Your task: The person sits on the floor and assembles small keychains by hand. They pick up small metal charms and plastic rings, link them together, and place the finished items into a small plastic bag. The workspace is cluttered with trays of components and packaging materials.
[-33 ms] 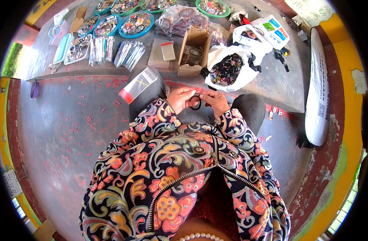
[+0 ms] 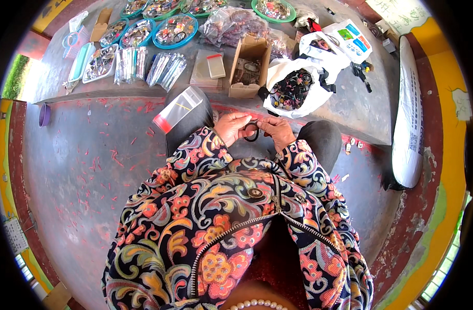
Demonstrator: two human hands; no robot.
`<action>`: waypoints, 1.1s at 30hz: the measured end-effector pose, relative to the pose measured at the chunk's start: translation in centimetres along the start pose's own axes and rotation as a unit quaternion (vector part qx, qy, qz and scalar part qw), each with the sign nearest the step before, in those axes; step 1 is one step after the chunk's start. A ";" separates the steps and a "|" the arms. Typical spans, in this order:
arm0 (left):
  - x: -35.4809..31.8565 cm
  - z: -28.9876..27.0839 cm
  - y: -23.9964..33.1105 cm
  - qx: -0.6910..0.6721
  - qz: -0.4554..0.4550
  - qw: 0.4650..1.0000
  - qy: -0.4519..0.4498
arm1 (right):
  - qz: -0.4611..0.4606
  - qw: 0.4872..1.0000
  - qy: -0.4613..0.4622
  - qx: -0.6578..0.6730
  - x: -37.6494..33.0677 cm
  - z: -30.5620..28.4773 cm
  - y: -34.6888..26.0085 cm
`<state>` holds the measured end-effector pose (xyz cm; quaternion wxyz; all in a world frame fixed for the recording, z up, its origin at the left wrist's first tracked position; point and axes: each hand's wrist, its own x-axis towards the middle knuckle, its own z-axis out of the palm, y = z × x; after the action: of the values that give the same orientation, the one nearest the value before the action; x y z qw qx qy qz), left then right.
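Between my knees, both hands meet around a thin black hair tie (image 2: 253,137), its loop hanging below the fingertips. My left hand (image 2: 231,127) pinches it from the left with thumb and fingers. From the right, my right hand (image 2: 278,129) grips the upper part of the same loop; whatever sits between the fingertips is too small to make out. Over my left knee lies a clear zip bag (image 2: 178,110) with a red end and a thin yellow strip. Beyond my right hand, a white plastic bag (image 2: 319,95) holds many dark hair ties (image 2: 292,90).
An open cardboard box (image 2: 241,92) and stacked clear bags (image 2: 200,77) stand on the raised ledge. Farther back are a blue basket of packed accessories (image 2: 156,40), bundled packets (image 2: 166,70) and a white tray (image 2: 114,67). A long white sack (image 2: 406,113) leans at the right wall.
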<state>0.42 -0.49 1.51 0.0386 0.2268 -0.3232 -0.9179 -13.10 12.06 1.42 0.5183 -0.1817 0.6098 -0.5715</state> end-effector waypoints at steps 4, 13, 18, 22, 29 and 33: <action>0.1 -0.2 -0.2 0.007 -0.009 1.000 0.013 | -0.010 1.000 0.024 0.012 -0.1 0.2 0.2; 0.0 -0.2 0.4 0.037 -0.043 0.996 0.075 | 0.049 0.979 0.080 0.181 0.2 -1.1 -0.2; 0.2 -0.5 -0.4 0.103 -0.059 0.990 0.075 | 0.020 0.968 0.068 0.241 0.1 -1.4 -0.4; 0.4 -0.8 -0.3 0.136 -0.074 0.987 0.044 | 0.011 0.963 0.065 0.260 0.2 -1.8 -0.2; 0.3 -0.6 0.1 0.155 -0.075 0.984 0.043 | 0.002 0.957 0.084 0.277 0.3 -1.7 0.0; 0.3 -0.6 0.1 0.157 -0.078 0.984 0.040 | -0.011 0.958 0.097 0.271 0.2 -1.5 -0.1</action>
<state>0.37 -0.97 1.06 -0.0565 0.2907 -0.4424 -0.8465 -14.49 12.60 1.15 0.4806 0.0150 0.4775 -0.7354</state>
